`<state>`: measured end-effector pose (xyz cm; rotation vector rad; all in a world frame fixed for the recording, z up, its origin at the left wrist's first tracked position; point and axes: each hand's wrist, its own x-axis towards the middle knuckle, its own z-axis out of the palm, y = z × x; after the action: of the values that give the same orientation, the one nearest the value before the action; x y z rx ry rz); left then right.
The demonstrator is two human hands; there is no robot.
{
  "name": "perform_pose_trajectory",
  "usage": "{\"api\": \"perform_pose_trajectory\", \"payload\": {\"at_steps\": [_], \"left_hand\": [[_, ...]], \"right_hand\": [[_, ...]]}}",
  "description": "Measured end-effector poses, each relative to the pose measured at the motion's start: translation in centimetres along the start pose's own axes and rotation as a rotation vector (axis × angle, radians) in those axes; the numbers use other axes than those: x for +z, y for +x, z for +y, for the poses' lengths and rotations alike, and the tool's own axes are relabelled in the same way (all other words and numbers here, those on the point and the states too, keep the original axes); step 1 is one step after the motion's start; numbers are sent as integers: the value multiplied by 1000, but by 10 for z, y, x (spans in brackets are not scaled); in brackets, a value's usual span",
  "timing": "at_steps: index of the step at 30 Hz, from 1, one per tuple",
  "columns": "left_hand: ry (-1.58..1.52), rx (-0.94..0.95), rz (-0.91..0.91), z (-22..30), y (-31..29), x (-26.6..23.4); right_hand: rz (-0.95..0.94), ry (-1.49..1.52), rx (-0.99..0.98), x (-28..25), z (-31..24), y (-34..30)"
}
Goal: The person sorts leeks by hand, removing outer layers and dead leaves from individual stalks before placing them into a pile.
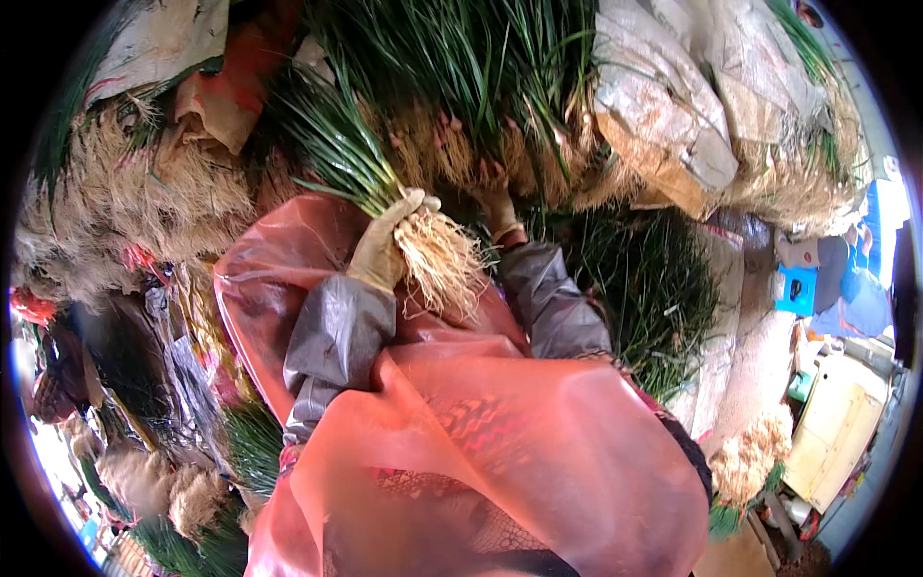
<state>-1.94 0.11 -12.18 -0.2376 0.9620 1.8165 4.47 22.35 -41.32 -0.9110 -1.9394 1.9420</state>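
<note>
L hand: closed round scallion-like bunch, roots over apron.
R hand: at stacked bunches; grip can't tell.
Risk: stalks may slip if L grip slackens, bruise if over-tight.

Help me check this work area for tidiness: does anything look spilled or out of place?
The green leaves beside the right sleeve look messy, tangled in different directions, unlike the fairly aligned bunch in the left hand. I can't tell whether they spilled.
</note>
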Motion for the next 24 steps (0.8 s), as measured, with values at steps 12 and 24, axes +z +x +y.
{"api": "perform_pose_trajectory", "payload": {"at_steps": [12, 24], "left_hand": [[-113, 288, 9, 49, 19, -7], [-221, 49, -39, 29, 11, -16]], "right_hand": [[-612, -854, -18, 5, -189, 13], [-106, -971, -311, 35, -278, 21]]}}
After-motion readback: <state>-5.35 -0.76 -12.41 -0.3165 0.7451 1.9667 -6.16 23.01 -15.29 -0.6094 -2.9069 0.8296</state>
